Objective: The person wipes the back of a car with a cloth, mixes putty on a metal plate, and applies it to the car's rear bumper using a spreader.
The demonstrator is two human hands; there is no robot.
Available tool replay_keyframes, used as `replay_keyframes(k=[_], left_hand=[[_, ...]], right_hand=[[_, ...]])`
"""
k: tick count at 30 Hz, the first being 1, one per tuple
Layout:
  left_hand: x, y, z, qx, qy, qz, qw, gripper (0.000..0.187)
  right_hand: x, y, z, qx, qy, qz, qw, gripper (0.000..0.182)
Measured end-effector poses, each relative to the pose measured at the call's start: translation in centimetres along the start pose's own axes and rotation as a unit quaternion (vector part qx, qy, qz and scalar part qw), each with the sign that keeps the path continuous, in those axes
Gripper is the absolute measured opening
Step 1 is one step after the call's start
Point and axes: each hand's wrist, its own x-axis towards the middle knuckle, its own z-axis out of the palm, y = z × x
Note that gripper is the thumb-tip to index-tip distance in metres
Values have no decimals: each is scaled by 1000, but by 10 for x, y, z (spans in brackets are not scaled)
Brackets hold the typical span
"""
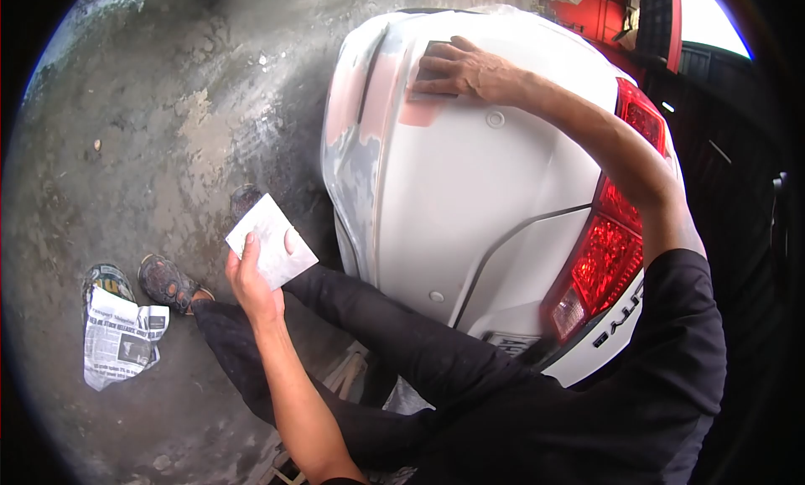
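Observation:
My left hand (256,282) grips a white flat square board (289,254) at its near edge, thumb on top. A small pinkish dab of filler (290,241) sits on the board. Up on the corner of a white car bumper (470,183), my right hand (465,68) presses a thin flat dark piece (434,51) to the surface, fingers laid over it. What kind of piece this is I cannot tell. Around those fingers are pink filler patches (419,114) and grey sanded areas (362,171). Most of the flat piece is hidden under the hand.
A red tail light (608,254) borders the bumper on the right. Crumpled newspaper (124,338) and a printed shoe-like item (109,280) lie on the stained concrete floor (168,166). My shoe (168,282) and dark-trousered legs are below. Red machinery (599,15) stands behind.

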Motion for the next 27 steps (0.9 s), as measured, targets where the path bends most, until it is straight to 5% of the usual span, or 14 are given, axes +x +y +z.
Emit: replay_keyframes(k=[15,27], left_hand=[[1,3,3,15,8,-9,1000,32],[2,3,-2,12,2,-10,1000,34]], right_hand=[[19,-4,-2,44,-116,13,992,45],[-20,14,-16,76,-57,2,995,51]])
